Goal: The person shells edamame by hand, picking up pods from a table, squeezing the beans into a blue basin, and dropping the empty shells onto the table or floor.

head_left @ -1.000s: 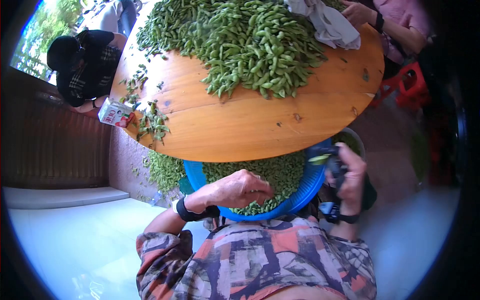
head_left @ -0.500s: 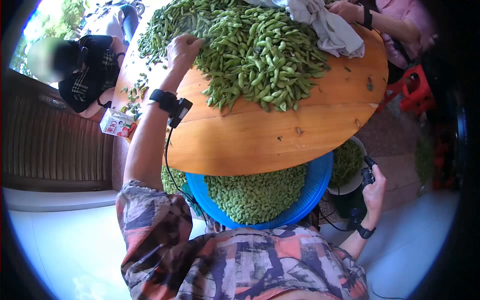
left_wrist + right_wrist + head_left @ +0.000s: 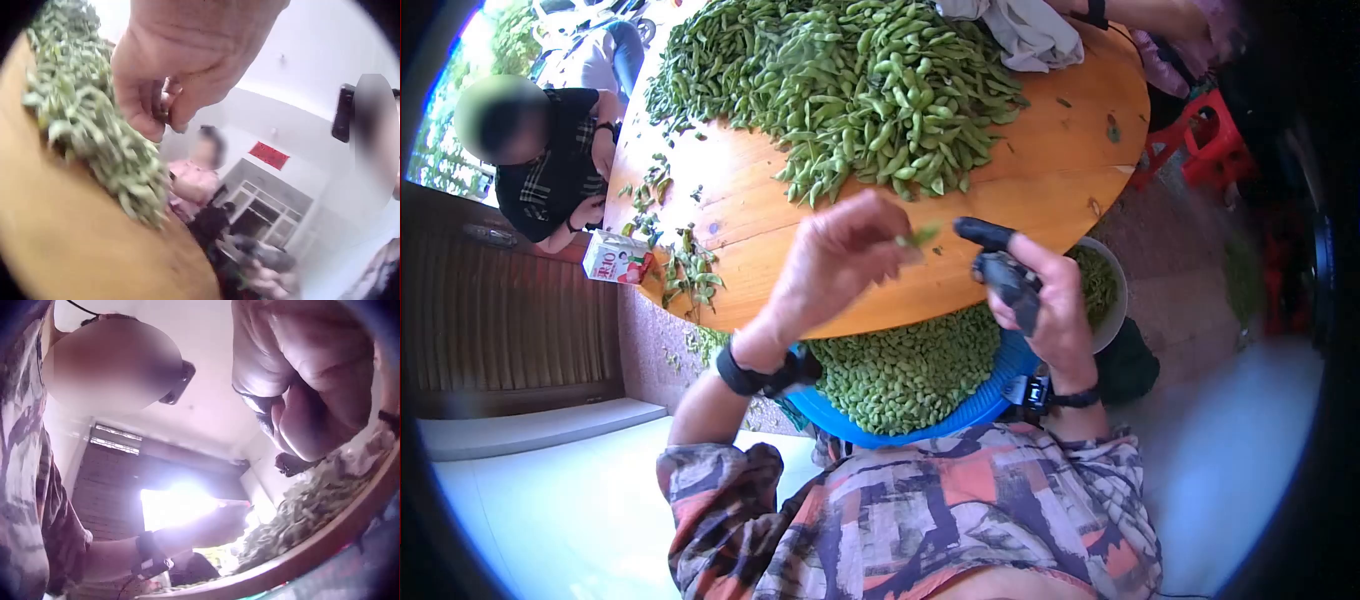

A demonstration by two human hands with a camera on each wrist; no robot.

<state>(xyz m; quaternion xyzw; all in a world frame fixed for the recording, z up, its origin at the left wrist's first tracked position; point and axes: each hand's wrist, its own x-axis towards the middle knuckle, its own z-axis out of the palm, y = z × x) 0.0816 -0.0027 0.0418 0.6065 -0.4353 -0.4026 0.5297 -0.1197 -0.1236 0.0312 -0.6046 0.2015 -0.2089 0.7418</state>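
Observation:
In the head view my left hand (image 3: pixel 830 260) pinches a small green pod (image 3: pixel 918 237) above the table's near edge. My right hand (image 3: pixel 1050 300) faces it from the right, its forefinger and thumb covered in black, with a gap between their tips. Behind them, a heap of green pods (image 3: pixel 840 90) lies on the wooden table (image 3: pixel 850 290). Below both hands a blue basin (image 3: pixel 1015 370) holds shelled green beans (image 3: pixel 900 385). In the left wrist view, the left hand (image 3: pixel 194 56) has thumb and finger together. The right hand (image 3: pixel 306 375) fills the right wrist view's upper right.
A white carton (image 3: pixel 615 260) stands at the table's left edge near scattered leaves and pods. White cloth (image 3: pixel 1035 35) lies behind the heap. Two people are at the table's far sides. A pale bucket (image 3: pixel 1112 290) of green pods and a red stool (image 3: pixel 1220 140) are at right.
The left hand went from the basin to the heap, then came back toward me with a pod. The right hand dropped away to the right, then rose to face the left; its earlier pod is gone.

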